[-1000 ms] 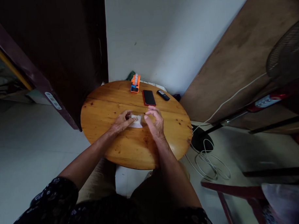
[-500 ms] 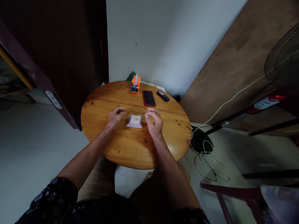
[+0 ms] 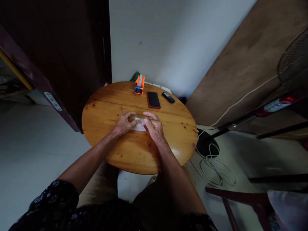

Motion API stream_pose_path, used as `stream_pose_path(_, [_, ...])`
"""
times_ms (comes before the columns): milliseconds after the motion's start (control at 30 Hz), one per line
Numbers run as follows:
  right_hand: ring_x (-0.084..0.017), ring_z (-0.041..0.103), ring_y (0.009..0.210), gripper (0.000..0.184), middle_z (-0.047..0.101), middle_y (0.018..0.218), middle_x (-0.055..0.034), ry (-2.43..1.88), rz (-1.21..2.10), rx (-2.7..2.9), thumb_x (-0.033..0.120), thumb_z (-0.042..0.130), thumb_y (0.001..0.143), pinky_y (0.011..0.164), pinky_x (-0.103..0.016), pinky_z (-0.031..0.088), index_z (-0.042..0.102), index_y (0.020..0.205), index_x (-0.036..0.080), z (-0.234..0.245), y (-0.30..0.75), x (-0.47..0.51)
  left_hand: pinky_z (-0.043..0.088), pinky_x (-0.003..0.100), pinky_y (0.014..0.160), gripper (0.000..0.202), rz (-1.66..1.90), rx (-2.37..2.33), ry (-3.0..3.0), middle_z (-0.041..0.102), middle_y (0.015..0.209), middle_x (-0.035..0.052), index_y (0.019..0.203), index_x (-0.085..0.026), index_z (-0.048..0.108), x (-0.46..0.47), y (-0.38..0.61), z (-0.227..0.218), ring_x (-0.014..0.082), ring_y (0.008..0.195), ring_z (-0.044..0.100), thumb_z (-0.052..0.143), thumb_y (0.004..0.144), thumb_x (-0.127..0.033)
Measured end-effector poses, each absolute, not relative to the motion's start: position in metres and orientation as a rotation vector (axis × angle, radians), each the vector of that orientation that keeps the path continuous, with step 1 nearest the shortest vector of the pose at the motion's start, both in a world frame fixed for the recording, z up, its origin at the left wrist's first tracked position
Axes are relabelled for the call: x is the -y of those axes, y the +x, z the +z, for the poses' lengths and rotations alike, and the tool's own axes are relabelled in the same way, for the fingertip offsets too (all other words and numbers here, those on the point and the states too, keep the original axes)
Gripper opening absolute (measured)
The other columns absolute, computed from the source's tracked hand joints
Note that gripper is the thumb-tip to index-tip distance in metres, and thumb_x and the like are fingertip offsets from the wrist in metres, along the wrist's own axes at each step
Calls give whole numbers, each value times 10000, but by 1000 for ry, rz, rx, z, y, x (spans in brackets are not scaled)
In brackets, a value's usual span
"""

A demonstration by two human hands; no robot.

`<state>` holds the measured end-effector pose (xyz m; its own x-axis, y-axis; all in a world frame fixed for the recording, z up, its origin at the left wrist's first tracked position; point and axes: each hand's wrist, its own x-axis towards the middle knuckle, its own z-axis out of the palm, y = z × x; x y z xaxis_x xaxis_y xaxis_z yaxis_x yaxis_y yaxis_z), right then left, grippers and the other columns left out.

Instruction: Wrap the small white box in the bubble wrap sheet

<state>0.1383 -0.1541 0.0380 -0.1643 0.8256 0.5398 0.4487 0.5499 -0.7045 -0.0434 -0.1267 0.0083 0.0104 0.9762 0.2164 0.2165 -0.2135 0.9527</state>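
A small white packet lies in the middle of a round wooden table. My left hand has its fingers curled onto the packet's left end. My right hand grips the packet's right end with bent fingers. Both hands cover most of the packet, and only a strip of it shows between them.
At the table's far side lie an orange and white object, a dark phone with a red rim and a small black remote. A dark door stands left. White cable, a fan and a board are on the right.
Half a second ago both hands were off the packet, with the packet lying bare between them. Now both have closed in on it from either side.
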Motion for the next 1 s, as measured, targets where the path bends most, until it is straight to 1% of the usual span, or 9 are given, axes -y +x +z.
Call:
stream_pose_path(100, [-244,651,1100,515,728,1119,-76,-1065,531,1487,546,447,965,1014,-408,471,640,614,222,38,142,151,491,316,847,459,1329,-1261,1354,693,990,60,1018,-187,685,124,-46,8,208,945,625,771,640,-432])
stream_pose_path(200, [-243,667,1027,525,747,1005,-85,-1132,514,1232,568,427,952,964,-404,484,554,583,217,36,147,146,468,281,722,411,1426,-1293,1104,677,902,38,955,-202,647,120,-54,9,180,836,609,696,650,-473])
stream_pose_path(333, [-237,666,973,489,735,883,-80,-1169,533,1120,584,454,914,907,-384,492,571,618,213,31,149,140,398,250,598,390,1476,-1287,919,623,806,15,886,-218,603,116,-63,12,147,702,571,659,595,-472])
stream_pose_path(433, [-233,662,965,430,732,885,-70,-1161,562,1127,560,509,875,901,-378,488,602,644,210,30,148,138,393,255,605,406,1482,-1277,940,605,790,1,876,-211,604,116,-64,13,131,657,544,668,562,-459])
stream_pose_path(567, [-229,660,965,307,737,1013,-64,-1109,675,1252,500,623,798,895,-373,497,646,701,209,33,146,141,408,267,627,397,1477,-1277,964,609,783,3,863,-202,614,118,-61,13,143,686,561,679,557,-445])
stream_pose_path(667, [-243,651,1068,260,718,1152,-60,-1072,791,1447,473,658,785,945,-387,486,701,818,218,35,145,146,418,260,627,367,1482,-1264,946,633,788,10,847,-199,619,118,-61,13,146,705,587,689,571,-430])
stream_pose_path(767, [-260,623,1161,305,687,1258,-58,-1106,816,1527,474,675,778,997,-421,466,716,962,234,35,145,147,426,239,614,314,1481,-1246,939,663,787,8,846,-196,637,118,-62,13,130,684,588,697,600,-382])
stream_pose_path(833, [-260,632,1143,327,698,1235,-63,-1127,817,1453,475,682,768,996,-429,473,708,983,229,33,147,145,424,234,602,291,1479,-1248,957,673,788,4,853,-192,652,119,-62,12,116,652,567,696,613,-352])
stream_pose_path(1000, [-232,674,987,298,748,1025,-61,-1158,800,1251,482,685,759,961,-406,503,709,868,205,28,151,137,443,258,635,315,1457,-1291,1022,676,815,5,872,-184,667,120,-61,11,122,658,560,705,624,-374])
